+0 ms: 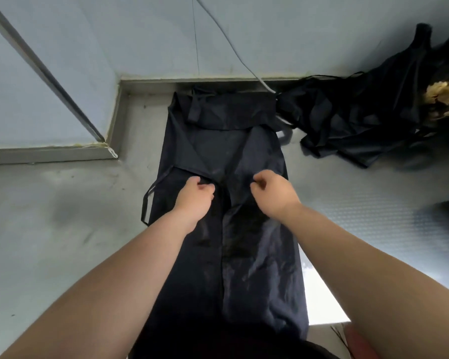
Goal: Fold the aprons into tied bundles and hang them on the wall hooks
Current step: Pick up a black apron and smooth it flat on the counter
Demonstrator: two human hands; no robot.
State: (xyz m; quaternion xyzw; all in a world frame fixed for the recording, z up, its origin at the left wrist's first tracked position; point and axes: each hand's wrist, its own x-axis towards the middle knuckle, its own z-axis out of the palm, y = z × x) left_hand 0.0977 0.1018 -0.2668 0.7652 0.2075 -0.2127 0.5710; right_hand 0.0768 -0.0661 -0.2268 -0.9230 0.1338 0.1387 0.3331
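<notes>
Apron (231,141) lies flat mid-frame, your left hand (195,196) and right hand (272,194) each pinching its inward-folded flaps, seemingly to square them.

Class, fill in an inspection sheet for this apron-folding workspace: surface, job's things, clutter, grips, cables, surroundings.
Surface: grey floor, scuffed and stained.
Job's things: dark apron laid flat lengthwise with its sides folded in. Its strap loops out on the left. A heap of dark aprons lies by the wall at right.
Clutter: yellowish patch in the heap, cannot tell what it is.
Grips: left hand and right hand each pinch the apron's fabric near its middle.
Cables: grey cable runs down the wall to the floor behind the apron.
Surroundings: pale blue wall with a grey skirting.
</notes>
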